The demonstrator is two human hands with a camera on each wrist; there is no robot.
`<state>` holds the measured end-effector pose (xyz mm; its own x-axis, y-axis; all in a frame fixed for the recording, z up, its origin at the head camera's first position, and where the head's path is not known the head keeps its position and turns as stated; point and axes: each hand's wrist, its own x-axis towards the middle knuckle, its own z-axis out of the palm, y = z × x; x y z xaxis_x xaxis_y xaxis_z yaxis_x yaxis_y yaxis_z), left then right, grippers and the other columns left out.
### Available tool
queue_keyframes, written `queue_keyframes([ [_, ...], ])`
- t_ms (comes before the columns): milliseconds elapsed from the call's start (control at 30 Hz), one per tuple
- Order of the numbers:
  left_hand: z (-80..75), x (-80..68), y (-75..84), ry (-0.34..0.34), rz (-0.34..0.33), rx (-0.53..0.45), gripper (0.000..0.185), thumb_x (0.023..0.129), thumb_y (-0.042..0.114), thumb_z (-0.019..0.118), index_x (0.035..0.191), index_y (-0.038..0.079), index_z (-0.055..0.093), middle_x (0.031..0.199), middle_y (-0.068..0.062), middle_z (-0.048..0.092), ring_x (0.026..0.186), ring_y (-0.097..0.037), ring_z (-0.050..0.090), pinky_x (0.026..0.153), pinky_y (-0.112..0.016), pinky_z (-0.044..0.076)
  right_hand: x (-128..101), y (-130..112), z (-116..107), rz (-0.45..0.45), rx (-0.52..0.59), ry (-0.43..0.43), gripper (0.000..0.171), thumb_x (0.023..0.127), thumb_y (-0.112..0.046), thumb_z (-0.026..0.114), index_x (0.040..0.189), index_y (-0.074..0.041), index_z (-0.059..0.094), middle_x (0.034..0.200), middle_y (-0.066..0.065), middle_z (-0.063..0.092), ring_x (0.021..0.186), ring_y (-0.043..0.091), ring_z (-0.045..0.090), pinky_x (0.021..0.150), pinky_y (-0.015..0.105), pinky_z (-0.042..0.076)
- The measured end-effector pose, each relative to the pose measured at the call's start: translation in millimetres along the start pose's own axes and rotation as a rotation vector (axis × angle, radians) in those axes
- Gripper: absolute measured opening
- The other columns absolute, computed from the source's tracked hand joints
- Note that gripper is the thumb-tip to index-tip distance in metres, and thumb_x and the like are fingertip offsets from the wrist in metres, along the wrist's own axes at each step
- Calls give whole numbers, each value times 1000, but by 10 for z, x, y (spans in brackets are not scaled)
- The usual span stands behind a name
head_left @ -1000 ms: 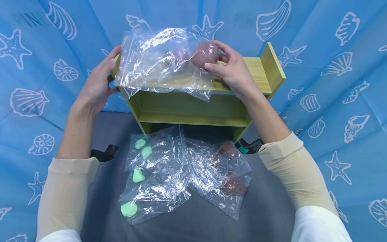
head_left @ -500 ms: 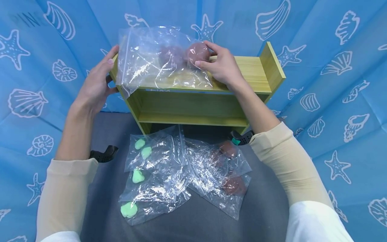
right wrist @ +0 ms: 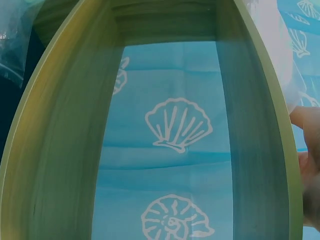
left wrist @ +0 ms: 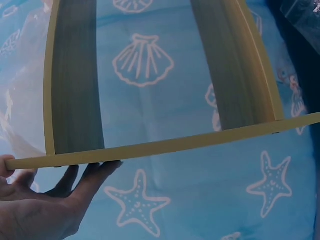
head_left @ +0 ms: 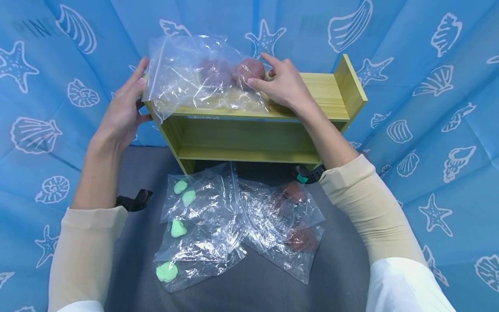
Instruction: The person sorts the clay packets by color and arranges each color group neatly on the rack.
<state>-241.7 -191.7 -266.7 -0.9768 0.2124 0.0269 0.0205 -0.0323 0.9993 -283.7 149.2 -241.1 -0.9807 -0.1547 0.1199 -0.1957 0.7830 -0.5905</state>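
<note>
A clear zip bag (head_left: 187, 78) with brown lumps lies on the top board of a yellow-green wooden shelf (head_left: 319, 93). My right hand (head_left: 269, 78) is at the bag's right end, thumb and fingers pinching one brown lump (head_left: 249, 68) through the plastic. My left hand (head_left: 134, 97) rests with straight fingers against the shelf's left end, touching the bag's left edge. In the left wrist view, the left hand (left wrist: 50, 200) lies relaxed under the shelf's edge (left wrist: 165, 145). The right wrist view looks through the shelf's frame (right wrist: 65, 130), and only a bit of the right hand (right wrist: 306, 125) shows at the right edge.
On the grey tabletop (head_left: 343, 268) in front of the shelf lie two clear bags, one with green pieces (head_left: 195, 225) and one with brown pieces (head_left: 288, 225). Blue cloth (head_left: 429, 130) printed with shells and starfish surrounds the table. The shelf's lower compartment (head_left: 245, 138) holds nothing.
The bag with brown lumps has come down and shifted left, and lies flatter on the top board. My right hand moved left with it. The left hand stayed at the shelf's end.
</note>
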Motion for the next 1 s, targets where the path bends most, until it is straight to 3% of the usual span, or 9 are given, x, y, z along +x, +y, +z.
queue_keyframes([
  [167, -7, -16, 22, -12, 17, -18, 51, 107, 35, 43, 153, 48, 26, 160, 26, 9, 148, -7, 4, 114, -69, 10, -50, 15, -14, 80, 66, 8, 75, 90, -58, 64, 155, -35, 34, 130, 6, 45, 114, 14, 42, 88, 30, 40],
  [233, -10, -20, 27, -18, 16, -20, 49, 107, 35, 41, 153, 48, 27, 161, 25, 8, 149, -8, 4, 114, -68, 9, -82, 28, -22, 85, 101, 20, 71, 91, -57, 63, 153, -36, 37, 138, 7, 44, 120, 15, 43, 92, 32, 41],
  [333, -13, -30, 32, -16, 16, -19, 48, 108, 35, 41, 152, 48, 29, 162, 20, 9, 149, -13, 8, 114, -68, 7, -145, 46, -49, 80, 176, 32, 66, 92, -55, 63, 151, -36, 42, 140, 5, 46, 120, 14, 47, 93, 33, 43],
  [533, -27, -23, 23, -6, 8, -12, 46, 108, 36, 39, 151, 48, 31, 163, 16, 11, 149, -19, 12, 115, -67, 6, -310, 105, -105, 56, 341, 58, 57, 94, -46, 65, 147, -30, 49, 127, 3, 52, 99, 20, 59, 82, 31, 46],
  [767, -43, -4, 13, 8, 5, 6, 46, 107, 36, 40, 151, 48, 32, 162, 20, 12, 149, -20, 11, 115, -67, 6, -519, 191, -129, -13, 472, 81, 47, 96, -35, 65, 142, -26, 55, 127, 4, 54, 85, 22, 60, 73, 31, 47],
  [1000, -54, -12, 23, 4, 6, 11, 46, 107, 36, 41, 151, 48, 32, 161, 18, 14, 148, -21, 12, 114, -68, 6, -768, 255, -133, -86, 535, 107, 46, 97, -26, 65, 142, -16, 55, 125, 9, 56, 82, 25, 60, 77, 29, 51],
])
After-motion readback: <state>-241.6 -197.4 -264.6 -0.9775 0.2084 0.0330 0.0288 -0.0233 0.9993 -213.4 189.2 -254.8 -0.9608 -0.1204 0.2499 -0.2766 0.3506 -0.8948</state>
